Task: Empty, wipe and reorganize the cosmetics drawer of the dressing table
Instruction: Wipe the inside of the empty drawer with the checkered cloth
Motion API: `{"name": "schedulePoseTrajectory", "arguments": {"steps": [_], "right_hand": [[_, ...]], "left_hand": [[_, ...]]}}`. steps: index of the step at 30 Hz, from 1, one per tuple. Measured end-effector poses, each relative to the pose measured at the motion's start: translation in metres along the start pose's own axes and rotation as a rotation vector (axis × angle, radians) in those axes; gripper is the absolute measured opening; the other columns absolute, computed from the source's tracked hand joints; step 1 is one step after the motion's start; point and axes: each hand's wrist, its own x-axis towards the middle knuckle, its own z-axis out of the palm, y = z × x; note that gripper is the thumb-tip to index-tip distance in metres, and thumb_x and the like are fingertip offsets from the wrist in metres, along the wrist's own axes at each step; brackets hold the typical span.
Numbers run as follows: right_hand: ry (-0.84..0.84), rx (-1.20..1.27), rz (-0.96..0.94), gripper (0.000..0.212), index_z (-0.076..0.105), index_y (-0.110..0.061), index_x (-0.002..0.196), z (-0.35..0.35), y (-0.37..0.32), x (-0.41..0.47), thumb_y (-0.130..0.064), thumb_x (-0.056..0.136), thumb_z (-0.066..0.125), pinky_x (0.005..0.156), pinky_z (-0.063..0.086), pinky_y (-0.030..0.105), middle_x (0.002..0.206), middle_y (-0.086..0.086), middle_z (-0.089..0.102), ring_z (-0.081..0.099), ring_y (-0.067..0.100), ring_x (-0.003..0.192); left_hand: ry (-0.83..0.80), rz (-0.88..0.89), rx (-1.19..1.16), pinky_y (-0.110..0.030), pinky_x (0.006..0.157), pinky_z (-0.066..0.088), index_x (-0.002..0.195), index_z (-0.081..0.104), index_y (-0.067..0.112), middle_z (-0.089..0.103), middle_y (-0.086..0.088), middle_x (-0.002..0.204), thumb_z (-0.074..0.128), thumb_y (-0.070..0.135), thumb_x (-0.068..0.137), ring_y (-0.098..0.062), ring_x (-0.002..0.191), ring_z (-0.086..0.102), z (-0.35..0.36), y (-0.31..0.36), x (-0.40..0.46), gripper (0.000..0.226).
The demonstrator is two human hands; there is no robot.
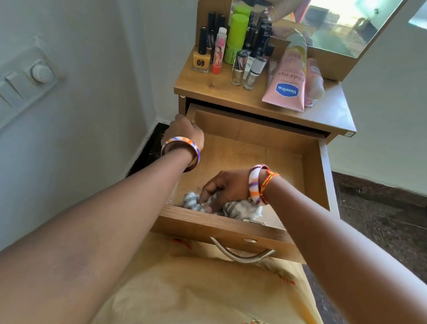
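- Nearest the lens, low in the frame, the right hand (221,186) pinched a crumpled grey-and-white cloth (232,207), bunched against the front wall of the open wooden drawer (311,165), towards its left corner.
- Unwiped floor stretched from the cloth towards the frame's top.
- At centre left, the left hand (185,131) curled over the drawer's left rim.

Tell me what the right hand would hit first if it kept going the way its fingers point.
The right hand grips a grey cloth with fingers aimed left and slightly toward the drawer front. Going on, it would probably meet the drawer's left wall near the front corner; depth is uncertain.
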Motion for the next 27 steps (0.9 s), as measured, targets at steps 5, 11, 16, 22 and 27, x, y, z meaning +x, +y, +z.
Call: {"name": "schedulePoseTrajectory", "arguments": {"steps": [5,11,16,22,27], "right_hand": [[-0.048,-0.082,0.215,0.016,0.068,-0.026,0.097,-0.009,0.045,-0.042,-0.016,0.086,0.065,0.099,0.048,0.032,0.094,-0.012,0.065,0.059,0.012,0.095],[-0.037,-0.441,0.480,0.027,0.068,-0.027,0.107,-0.008,0.054,-0.099,-0.017,0.083,0.066,0.082,0.050,0.028,0.098,-0.010,0.059,0.058,0.013,0.094],[0.633,-0.358,0.527,0.033,0.067,-0.035,0.110,0.002,0.035,-0.122,-0.015,0.084,0.062,0.072,0.052,0.030,0.106,0.001,0.063,0.063,0.024,0.090],[0.565,-0.190,0.735,0.043,0.054,-0.008,0.126,0.042,0.060,-0.112,-0.036,0.097,0.041,0.099,0.040,0.040,0.132,0.018,0.053,0.049,0.034,0.122],[0.557,-0.175,0.855,0.077,0.000,-0.013,0.151,0.033,0.090,-0.097,-0.032,0.093,0.047,0.116,0.019,0.055,0.157,0.022,-0.003,0.005,0.046,0.143]], "left_hand": [[0.005,0.023,0.060,-0.042,0.096,0.042,0.130,0.042,0.000,0.051,-0.019,0.134,0.033,0.019,0.100,-0.037,0.121,0.052,-0.001,-0.001,-0.001,0.037],[0.002,0.037,0.064,-0.043,0.098,0.040,0.133,0.041,0.000,0.049,-0.019,0.137,0.033,0.020,0.100,-0.037,0.124,0.049,-0.002,-0.002,-0.003,0.039],[0.010,0.058,0.096,-0.044,0.098,0.041,0.133,0.041,0.001,0.049,-0.020,0.136,0.035,0.017,0.099,-0.038,0.123,0.049,-0.001,-0.001,-0.003,0.038],[0.022,0.110,0.215,-0.046,0.097,0.042,0.130,0.043,-0.001,0.049,-0.022,0.135,0.038,0.014,0.097,-0.040,0.122,0.050,0.003,-0.003,-0.005,0.036],[0.024,0.145,0.303,-0.046,0.097,0.042,0.129,0.041,-0.003,0.048,-0.022,0.135,0.039,0.012,0.096,-0.041,0.122,0.050,0.008,-0.005,-0.007,0.035]]}}
